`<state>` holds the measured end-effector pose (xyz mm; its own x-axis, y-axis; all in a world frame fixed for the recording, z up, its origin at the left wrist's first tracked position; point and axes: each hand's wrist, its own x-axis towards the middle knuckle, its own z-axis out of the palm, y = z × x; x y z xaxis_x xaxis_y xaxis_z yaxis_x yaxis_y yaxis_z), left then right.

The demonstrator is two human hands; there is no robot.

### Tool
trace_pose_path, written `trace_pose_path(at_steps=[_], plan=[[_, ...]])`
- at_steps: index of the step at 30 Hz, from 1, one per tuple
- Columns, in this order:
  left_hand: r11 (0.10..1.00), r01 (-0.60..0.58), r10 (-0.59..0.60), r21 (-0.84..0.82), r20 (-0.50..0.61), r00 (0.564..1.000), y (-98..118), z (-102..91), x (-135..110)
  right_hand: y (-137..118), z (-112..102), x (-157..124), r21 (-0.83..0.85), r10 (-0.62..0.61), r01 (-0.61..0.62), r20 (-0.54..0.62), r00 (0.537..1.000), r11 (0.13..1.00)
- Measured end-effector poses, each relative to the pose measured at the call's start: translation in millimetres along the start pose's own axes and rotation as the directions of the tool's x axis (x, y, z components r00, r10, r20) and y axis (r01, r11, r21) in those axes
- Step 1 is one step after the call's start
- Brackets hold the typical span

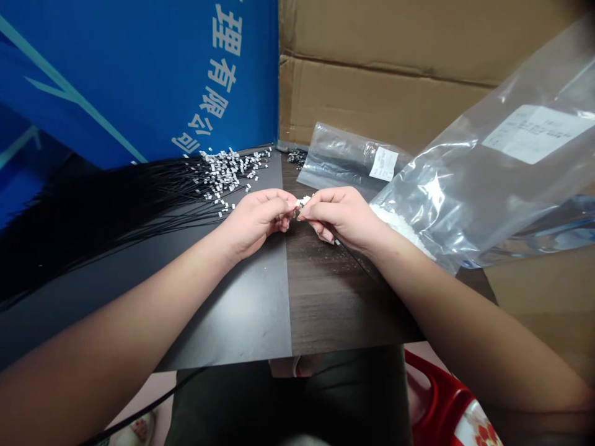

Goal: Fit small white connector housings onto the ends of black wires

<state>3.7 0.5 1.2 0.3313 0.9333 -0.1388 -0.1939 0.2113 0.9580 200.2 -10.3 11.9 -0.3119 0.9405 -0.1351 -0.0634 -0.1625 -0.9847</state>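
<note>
"What did the head camera show of the hands?"

"The left hand (255,222) and the right hand (343,217) were drawn close together, fingers curled rather than spread, both pinching a small white connector (303,200) between their fingertips. A thin black wire (357,262) trailed from under the right hand across the counter (334,303)."

"And the others like it?"

"A fan of black wires (116,214) lay on the left, their white connector ends (227,176) heaped toward the back. On the right sat a large clear plastic bag (483,167) with loose white pieces (400,224) inside, and a smaller labelled bag (346,158) behind it."

"What could have gone wrong?"

"The connector was tiny, so a slipped pinch could have dropped it into the lap or onto the floor. A tug on one wire could have dragged the crowded heap, and the right forearm, close by the large bag, could have knocked it and spilled its pieces."

"The surface and the room?"

"The counter joined dark wood grain to a matte grey-black sheet (232,310). Behind rose a blue banner (139,74) with white Chinese characters and a cardboard carton (385,62). Below were dark trousers (288,402), a red plastic seat (441,402) and a black cable (149,396) over a pale floor."
</note>
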Motion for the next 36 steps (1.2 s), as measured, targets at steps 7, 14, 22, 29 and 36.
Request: trace_pose_path(at_steps=[7, 14, 22, 29, 36], plan=[[0.999, -0.023, 0.023, 0.032, -0.001, 1.0, 0.8, -0.5, -0.7, -2.3, 0.4, -1.3, -0.04, 0.023, -0.023, -0.006, 1.0, 0.999], [0.996, -0.055, 0.054, 0.077, 0.015, 0.998, 1.2, -1.3, 0.1, -2.5, 0.8, -2.0, -0.061, 0.031, -0.031, -0.001, 1.0, 0.998], [0.992, -0.07, 0.068, 0.106, 0.017, 0.998, 1.7, -3.9, 0.8, -2.6, -1.2, -1.8, -0.039, 0.045, -0.044, 0.017, 0.999, 0.998], [0.993, -0.066, 0.065, 0.096, 0.016, 0.998, 1.8, -4.6, 1.3, -3.3, 0.0, -1.2, -0.055, 0.038, -0.036, 0.024, 0.999, 0.998], [0.993, -0.07, 0.07, 0.091, 0.003, 0.998, 1.1, -5.1, 1.9, -2.4, 0.7, -2.2, -0.131, -0.004, 0.002, -0.016, 1.0, 0.991]])
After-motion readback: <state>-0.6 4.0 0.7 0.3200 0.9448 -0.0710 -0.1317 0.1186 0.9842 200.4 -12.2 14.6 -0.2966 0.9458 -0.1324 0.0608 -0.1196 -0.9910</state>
